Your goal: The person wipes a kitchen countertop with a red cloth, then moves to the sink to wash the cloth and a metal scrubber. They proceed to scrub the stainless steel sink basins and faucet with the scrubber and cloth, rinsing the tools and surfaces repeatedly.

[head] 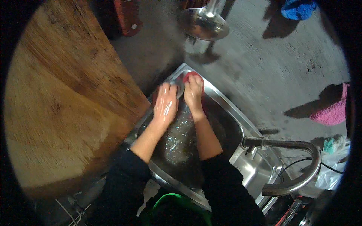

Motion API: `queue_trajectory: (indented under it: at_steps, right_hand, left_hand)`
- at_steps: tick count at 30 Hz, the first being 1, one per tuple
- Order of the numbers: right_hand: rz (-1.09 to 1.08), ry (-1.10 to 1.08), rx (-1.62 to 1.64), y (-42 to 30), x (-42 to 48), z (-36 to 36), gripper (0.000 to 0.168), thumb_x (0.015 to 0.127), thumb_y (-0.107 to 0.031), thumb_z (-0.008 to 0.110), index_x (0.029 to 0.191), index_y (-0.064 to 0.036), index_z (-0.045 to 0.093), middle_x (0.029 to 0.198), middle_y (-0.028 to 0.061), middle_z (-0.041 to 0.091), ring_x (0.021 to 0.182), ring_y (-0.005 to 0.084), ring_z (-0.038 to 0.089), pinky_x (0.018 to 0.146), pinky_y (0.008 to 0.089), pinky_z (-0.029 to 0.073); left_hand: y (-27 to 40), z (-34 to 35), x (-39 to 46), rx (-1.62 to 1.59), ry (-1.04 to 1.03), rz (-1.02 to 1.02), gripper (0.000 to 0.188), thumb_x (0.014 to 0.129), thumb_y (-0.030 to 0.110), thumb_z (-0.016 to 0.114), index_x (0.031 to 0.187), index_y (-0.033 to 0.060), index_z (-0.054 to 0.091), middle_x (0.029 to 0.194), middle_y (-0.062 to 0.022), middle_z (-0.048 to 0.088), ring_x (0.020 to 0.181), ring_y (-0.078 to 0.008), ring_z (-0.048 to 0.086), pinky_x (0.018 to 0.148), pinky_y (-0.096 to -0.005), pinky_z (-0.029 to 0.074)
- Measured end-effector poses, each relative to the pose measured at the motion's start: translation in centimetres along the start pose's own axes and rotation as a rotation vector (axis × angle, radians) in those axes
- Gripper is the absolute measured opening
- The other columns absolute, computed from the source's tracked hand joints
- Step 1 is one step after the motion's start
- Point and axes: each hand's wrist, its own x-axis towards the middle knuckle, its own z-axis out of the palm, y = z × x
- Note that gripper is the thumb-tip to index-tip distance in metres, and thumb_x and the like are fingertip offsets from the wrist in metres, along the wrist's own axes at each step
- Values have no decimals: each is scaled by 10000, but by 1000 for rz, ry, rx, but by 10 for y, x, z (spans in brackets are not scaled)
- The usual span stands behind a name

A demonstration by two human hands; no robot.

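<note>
Both my hands are over the far corner of a stainless steel sink basin [223, 107] holding murky, rippling water [181, 141]. My right hand [193, 91] has its fingers curled over a red thing [191, 74], mostly hidden beneath the hand; its kind is unclear. To its left, my left hand [167, 103] is wet and shiny, with the fingertips blurred beside a greyish, see-through patch [180, 87] between the hands. Whether the left hand grips anything is hidden.
A curved steel faucet [308, 152] arches over the smaller right-hand sink compartment [249, 166]. A thick wooden board [70, 93] borders the sink on the left. Against the grey wall [254, 70] hang a metal ladle [203, 26], a blue cloth [298, 10] and a pink cloth [331, 113].
</note>
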Motion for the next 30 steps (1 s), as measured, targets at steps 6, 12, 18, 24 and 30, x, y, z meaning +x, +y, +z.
queue_trajectory:
  at_steps: [6,12,18,24,30]
  right_hand:
    - [41,-300,-396,-28,49,26,284,812,-178,536,1004,5,638,1084,176,543,1048,350,479,872,461,383]
    - [-210,-98,-257,-38,-12,43,233,783,-159,561,902,27,634,1099,181,553,1088,356,473,860,460,352]
    - [-385,-516,-171,-42,-8,25,159,723,-157,635,831,-39,631,1008,116,582,965,302,538,720,401,427]
    - [-301,-210,-393,-14,45,24,164,782,-226,587,793,-62,590,919,112,547,937,298,516,758,446,383]
    - [-139,-290,-147,-75,-53,32,411,782,-187,595,1094,79,571,1223,266,500,1220,406,403,1079,503,235]
  left_hand:
    - [8,-58,-79,-185,-150,-158,407,698,18,652,1093,56,559,1048,-123,511,1009,-326,508,822,-412,441]
    - [2,-82,-107,-276,-96,-152,421,682,22,668,1093,56,584,1062,-116,527,1006,-329,504,845,-415,432]
    - [0,-92,-115,-368,-30,-132,441,664,7,676,1075,38,519,1075,-147,533,995,-354,507,833,-425,434]
    - [-3,-91,-130,-476,-28,-130,384,727,88,704,1005,38,445,1079,-172,522,977,-363,504,819,-422,425]
    - [-1,-97,-132,-533,-27,-77,396,735,126,693,1041,33,458,1085,-186,501,986,-375,489,845,-436,409]
